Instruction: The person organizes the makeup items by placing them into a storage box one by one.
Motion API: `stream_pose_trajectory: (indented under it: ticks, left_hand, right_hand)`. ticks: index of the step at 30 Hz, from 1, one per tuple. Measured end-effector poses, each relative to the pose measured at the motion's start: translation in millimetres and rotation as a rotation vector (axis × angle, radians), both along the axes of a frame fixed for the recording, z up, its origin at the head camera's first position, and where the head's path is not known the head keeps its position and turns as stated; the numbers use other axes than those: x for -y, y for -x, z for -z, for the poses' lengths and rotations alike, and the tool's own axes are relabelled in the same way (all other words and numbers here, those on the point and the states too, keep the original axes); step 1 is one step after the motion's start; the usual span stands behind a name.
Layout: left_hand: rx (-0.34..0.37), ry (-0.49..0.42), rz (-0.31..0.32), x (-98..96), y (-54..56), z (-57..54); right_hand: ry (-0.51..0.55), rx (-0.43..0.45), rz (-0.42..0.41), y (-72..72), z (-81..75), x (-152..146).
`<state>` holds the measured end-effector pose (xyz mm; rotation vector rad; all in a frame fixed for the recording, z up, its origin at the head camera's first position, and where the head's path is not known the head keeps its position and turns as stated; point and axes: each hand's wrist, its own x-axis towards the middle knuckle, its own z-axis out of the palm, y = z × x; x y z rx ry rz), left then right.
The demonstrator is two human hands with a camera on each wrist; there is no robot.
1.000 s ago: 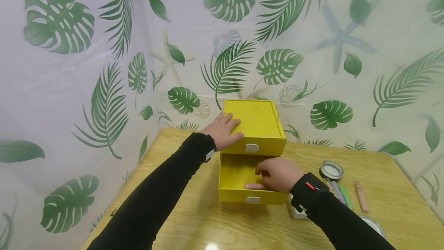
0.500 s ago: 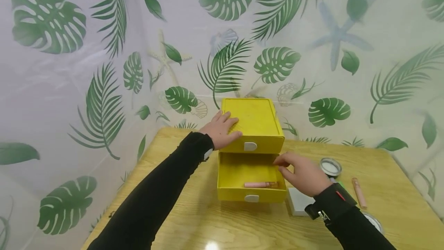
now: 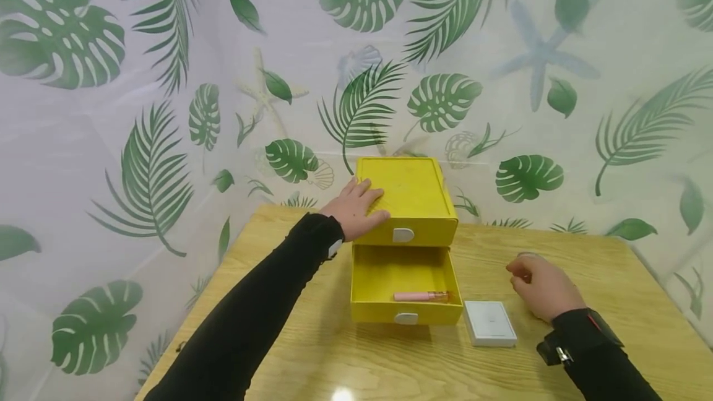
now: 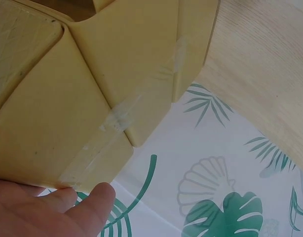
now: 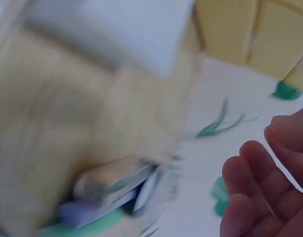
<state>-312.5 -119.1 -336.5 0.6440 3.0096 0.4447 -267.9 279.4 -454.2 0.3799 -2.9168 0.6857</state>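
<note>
A yellow two-tier drawer box (image 3: 409, 184) stands on the table. Its lower drawer (image 3: 381, 274) is pulled out, and a pink pen (image 3: 412, 296) with a brownish patterned end lies inside along the front wall. My left hand (image 3: 355, 209) rests with spread fingers on the box's top left edge; the left wrist view shows its fingertips against the yellow side. To the right of the drawer, my right hand (image 3: 546, 286) is above the table, fingers loosely bent and holding nothing. Blurred pens (image 5: 112, 182) in beige, purple and green lie near it in the right wrist view.
A flat white box (image 3: 491, 323) lies just right of the drawer, between it and my right hand. The wooden table (image 3: 312, 357) ends at a leaf-patterned sheet (image 3: 334, 110) behind and to the left. My right hand and sleeve cover the pens in the head view.
My right hand has drawn out of the lower drawer and moved right, past the white box, leaving the pink pen inside. My left hand stays on the drawer box.
</note>
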Motion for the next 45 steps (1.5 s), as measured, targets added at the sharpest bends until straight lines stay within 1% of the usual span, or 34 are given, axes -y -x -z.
stream_pose_trajectory:
  ticks: [3, 6, 8, 10, 15, 22, 25, 27, 30, 34, 40, 42, 45]
  left_hand:
    - [-0.004, -0.006, -0.001, 0.9, -1.0, 0.9]
    - [-0.006, -0.006, -0.003, 1.1, -1.4, 2.4]
    - [-0.004, -0.003, -0.004, 1.0, -2.0, 2.9]
    - [-0.001, 0.000, -0.007, 1.1, -2.5, 3.3]
    - [-0.013, 0.014, -0.007, 0.8, -3.2, 3.9]
    - [-0.023, 0.022, -0.013, -1.1, -1.6, 7.6]
    - [-0.027, 0.013, -0.014, -1.0, -2.3, 7.8]
    - [-0.029, 0.009, -0.013, -0.6, -2.8, 7.3]
    - [-0.031, 0.013, -0.016, -0.2, -3.4, 6.6]
    - [-0.030, 0.017, -0.017, -0.5, -1.9, 4.7]
    - [-0.017, 0.022, -0.018, -0.2, -0.1, 3.8]
    - [-0.014, 0.021, -0.019, 0.1, 0.6, 3.9]
    - [-0.016, 0.017, -0.019, -0.2, 1.3, 2.7]
  right_hand:
    - [-0.027, 0.040, 0.042, 1.2, 12.4, -15]
    - [-0.064, 0.127, 0.076, 1.1, 21.1, -26]
    - [-0.094, 0.178, 0.085, 2.5, 26.5, -30]
    - [-0.124, 0.203, 0.085, 4.9, 31.0, -31]
    - [-0.190, 0.159, 0.075, 11.7, 38.9, -27]
    - [-0.198, 0.164, 0.110, 13.7, 43.4, -21]
    - [-0.209, 0.154, 0.100, 13.9, 45.3, -19]
    - [-0.209, 0.145, 0.072, 14.9, 47.5, -18]
    - [-0.205, 0.153, 0.058, 15.1, 48.6, -17]
    - [-0.183, 0.170, 0.076, 11.9, 47.1, -16]
    - [-0.169, 0.159, 0.044, 8.9, 50.8, -14]
    - [-0.158, 0.177, 0.031, 7.4, 51.2, -12]
    - [-0.128, 0.219, 0.020, 4.9, 46.5, -9]
